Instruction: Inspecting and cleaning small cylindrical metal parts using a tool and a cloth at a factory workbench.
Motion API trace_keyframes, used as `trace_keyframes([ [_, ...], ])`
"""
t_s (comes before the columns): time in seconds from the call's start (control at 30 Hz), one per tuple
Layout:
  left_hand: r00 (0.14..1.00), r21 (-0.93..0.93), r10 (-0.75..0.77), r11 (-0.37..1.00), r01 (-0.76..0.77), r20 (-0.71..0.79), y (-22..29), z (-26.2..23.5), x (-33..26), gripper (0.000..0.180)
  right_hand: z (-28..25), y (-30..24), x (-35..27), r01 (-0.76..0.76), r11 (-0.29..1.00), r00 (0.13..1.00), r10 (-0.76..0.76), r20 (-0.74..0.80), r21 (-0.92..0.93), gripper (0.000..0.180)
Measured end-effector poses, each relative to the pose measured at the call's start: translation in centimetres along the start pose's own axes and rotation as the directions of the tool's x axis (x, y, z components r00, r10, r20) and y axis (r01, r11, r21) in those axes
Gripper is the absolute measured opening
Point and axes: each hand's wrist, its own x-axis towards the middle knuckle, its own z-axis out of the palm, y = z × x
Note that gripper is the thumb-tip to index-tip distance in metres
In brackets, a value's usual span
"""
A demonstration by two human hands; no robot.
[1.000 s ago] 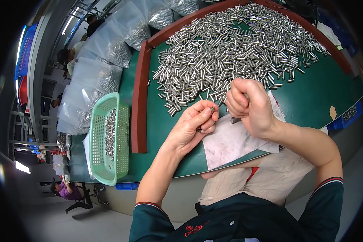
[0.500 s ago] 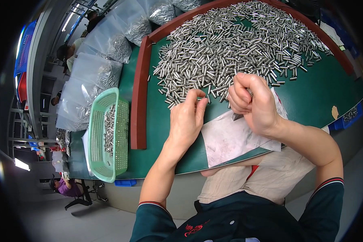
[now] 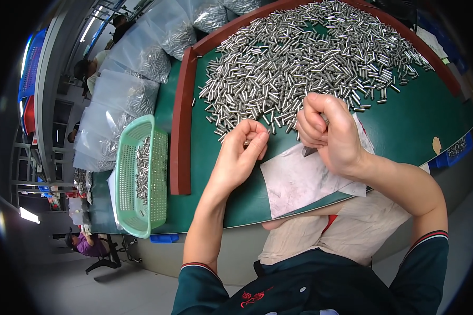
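Observation:
A broad heap of small shiny metal pins (image 3: 294, 68) covers the far part of the green tabletop (image 3: 404, 123). At the heap's near edge my left hand (image 3: 237, 157) is closed, thumb against the curled fingers, with a bit of metal pin (image 3: 247, 142) glinting between them. To its right, my right hand (image 3: 328, 134) makes a fist around a dark pointed tool (image 3: 309, 151), whose tip shows below the fingers; the rest is hidden, so its kind is unclear. Under this fist lies a smudged white sheet (image 3: 305, 181).
A red-brown wooden rim (image 3: 182, 126) borders the heap. Left of it stands a green plastic basket (image 3: 160, 194) partly filled with pins. Clear bags (image 3: 126, 92) of pins line the far left. A blue bin (image 3: 446, 160) sits at the right edge. Other people are in the background.
My left hand has drawn slightly back from the heap, and its fingers have curled in more towards the thumb. The right hand has stayed in place.

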Motion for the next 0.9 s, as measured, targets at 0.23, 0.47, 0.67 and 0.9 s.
trace_keyframes([
  [0.23,0.944,-0.715,-0.091,0.63,0.302,0.319,0.1,-0.3,0.0,0.007,0.1,0.0,0.1,-0.016,1.0,1.0,0.016,-0.001,0.004,0.036],
  [0.47,0.965,-0.639,-0.094,0.733,0.233,0.244,0.2,0.1,0.2,0.007,0.0,-0.1,0.2,-0.016,1.0,1.0,0.016,-0.003,0.004,0.037],
  [0.67,0.967,-0.6,-0.131,0.763,0.239,0.218,0.0,0.1,0.2,0.007,0.1,0.0,0.1,-0.022,1.0,1.0,0.023,-0.005,0.02,0.038],
  [0.9,0.96,-0.497,-0.182,0.826,0.267,0.213,0.4,0.4,-0.1,0.01,0.0,0.0,0.0,-0.01,1.0,1.0,0.01,0.0,0.026,0.037],
])
